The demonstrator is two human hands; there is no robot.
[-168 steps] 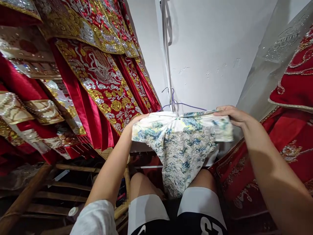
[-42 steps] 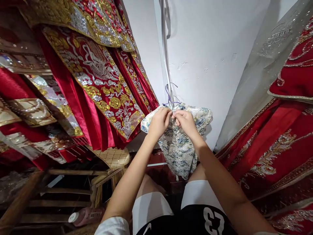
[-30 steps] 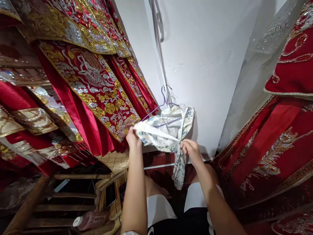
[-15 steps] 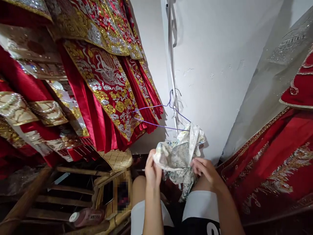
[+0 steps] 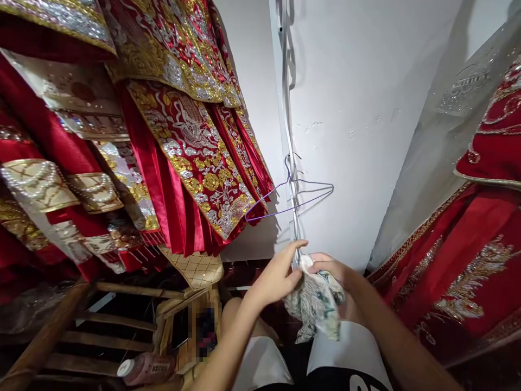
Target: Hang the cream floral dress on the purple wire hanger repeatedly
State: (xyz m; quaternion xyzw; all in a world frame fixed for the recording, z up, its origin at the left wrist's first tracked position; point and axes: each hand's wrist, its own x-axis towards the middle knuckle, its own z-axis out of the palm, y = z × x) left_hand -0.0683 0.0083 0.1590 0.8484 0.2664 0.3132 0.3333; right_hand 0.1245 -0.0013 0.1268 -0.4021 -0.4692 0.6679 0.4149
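Note:
A small white garment with a blue-green floral print [image 5: 315,301] is bunched up low in the middle, above my knees. My right hand [image 5: 340,282] is closed around it from the right. My left hand [image 5: 279,274] rests against its left side with the fingers stretched towards the cloth. Just above them a thin purple wire hanger [image 5: 291,195] hangs bare on a white cord against the wall.
Red garments with gold and silver embroidery [image 5: 183,141] hang thickly on the left, more red embroidered cloth [image 5: 468,260] on the right. A wooden frame [image 5: 122,304] and a pink bottle [image 5: 144,368] sit low at the left. The white wall [image 5: 350,108] is straight ahead.
The printed garment has come off the purple hanger, which now hangs bare. My hands have drawn the cloth down and bunched it into a small bundle.

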